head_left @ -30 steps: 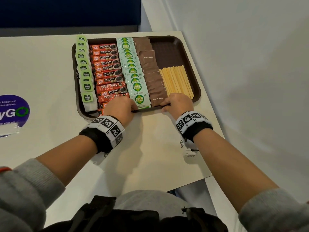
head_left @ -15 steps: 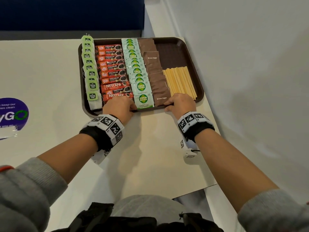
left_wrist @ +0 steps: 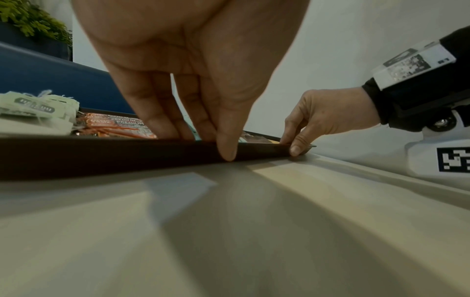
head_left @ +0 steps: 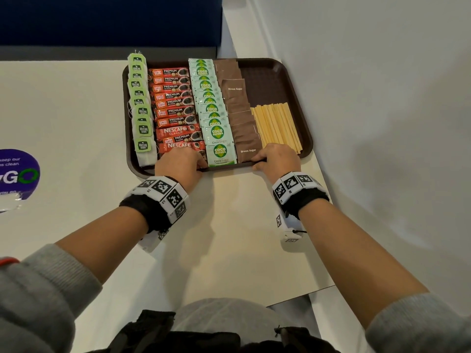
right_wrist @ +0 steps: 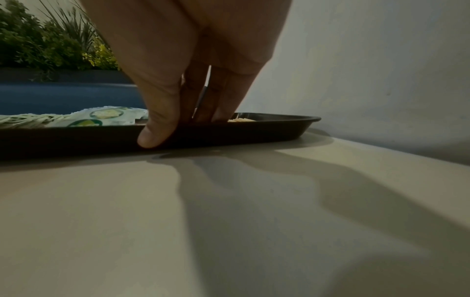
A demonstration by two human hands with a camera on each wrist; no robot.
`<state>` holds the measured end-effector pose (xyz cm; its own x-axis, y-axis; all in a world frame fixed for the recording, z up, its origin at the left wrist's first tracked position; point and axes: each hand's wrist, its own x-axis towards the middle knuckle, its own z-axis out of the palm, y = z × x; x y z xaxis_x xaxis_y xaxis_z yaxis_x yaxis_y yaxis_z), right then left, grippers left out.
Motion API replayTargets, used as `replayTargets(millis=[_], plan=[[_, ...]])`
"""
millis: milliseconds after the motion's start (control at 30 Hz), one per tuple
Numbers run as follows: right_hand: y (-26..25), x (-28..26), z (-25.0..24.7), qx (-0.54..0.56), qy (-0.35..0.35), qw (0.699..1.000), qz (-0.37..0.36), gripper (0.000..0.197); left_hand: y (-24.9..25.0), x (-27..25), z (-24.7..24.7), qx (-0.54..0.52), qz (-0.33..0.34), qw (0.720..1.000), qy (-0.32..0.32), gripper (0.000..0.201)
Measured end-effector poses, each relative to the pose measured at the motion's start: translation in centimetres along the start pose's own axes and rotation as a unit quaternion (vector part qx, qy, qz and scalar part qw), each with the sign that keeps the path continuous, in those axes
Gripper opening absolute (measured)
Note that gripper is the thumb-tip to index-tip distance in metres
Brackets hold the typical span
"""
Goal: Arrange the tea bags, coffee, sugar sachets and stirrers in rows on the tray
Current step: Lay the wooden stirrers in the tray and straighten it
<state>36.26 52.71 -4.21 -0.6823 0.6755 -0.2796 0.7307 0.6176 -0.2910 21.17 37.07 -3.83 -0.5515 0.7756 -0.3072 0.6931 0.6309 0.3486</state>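
since both hands pinch the tray's (head_left: 300, 128) near rim, left hand (head_left: 178, 163) with thumb outside and fingers on top by the coffee (head_left: 175, 108), right hand (head_left: 276, 159) likewise by the stirrers (head_left: 276, 126), the step looks like shifting the tray on the table (head_left: 229, 238). slide it level and slowly, both hands together, so tea bags (head_left: 140, 105) and sugar (head_left: 214, 110) keep their rows.
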Motion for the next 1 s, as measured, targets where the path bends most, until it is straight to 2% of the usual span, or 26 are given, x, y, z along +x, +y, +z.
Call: replayTargets(millis=[733, 867, 1000], plan=[[-0.6, -0.3, 0.1, 0.003, 0.001, 1.0, 0.008, 0.024, -0.5, -0.2, 0.0, 0.009, 0.005, 1.0, 0.001, 0.027], [-1.2, -0.8, 0.2, 0.021, 0.009, 0.999, 0.023, 0.026, -0.8, -0.5, -0.1, -0.017, 0.015, 1.0, -0.005, 0.026], [-2.9, -1.5, 0.3, 0.072, 0.039, 0.996, 0.024, 0.032, -1.7, -1.6, -0.7, -0.073, 0.005, 0.997, 0.024, 0.025]])
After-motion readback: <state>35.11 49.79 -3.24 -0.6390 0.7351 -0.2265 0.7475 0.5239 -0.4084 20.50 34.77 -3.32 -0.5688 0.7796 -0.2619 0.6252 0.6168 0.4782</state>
